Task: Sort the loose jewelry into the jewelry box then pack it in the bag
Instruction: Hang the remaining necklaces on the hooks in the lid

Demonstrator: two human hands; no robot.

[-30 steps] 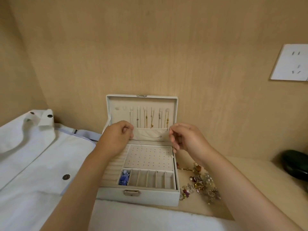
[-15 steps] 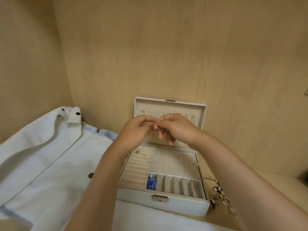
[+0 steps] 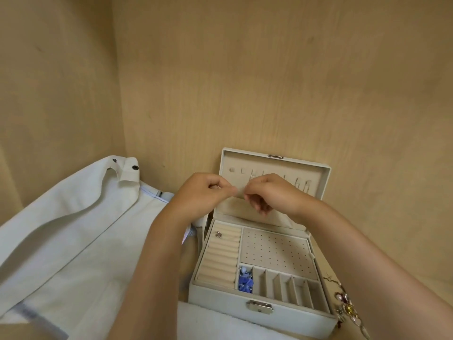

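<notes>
While left hand [image 3: 206, 192] and right hand [image 3: 274, 192] pinch a tiny piece [image 3: 250, 177] at its lid [image 3: 316, 175], the jewelry box [image 3: 220, 300] holds blue beads [image 3: 245, 280] and a silver charm [image 3: 219, 234].

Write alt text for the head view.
The right hand pinches a tiny silver piece beside the curled left hand, before the open lid. A white bag lies left of the box, loose jewelry right.

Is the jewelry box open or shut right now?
Open: the lid stands up at the back, and the jewelry box tray compartments are exposed.
</notes>
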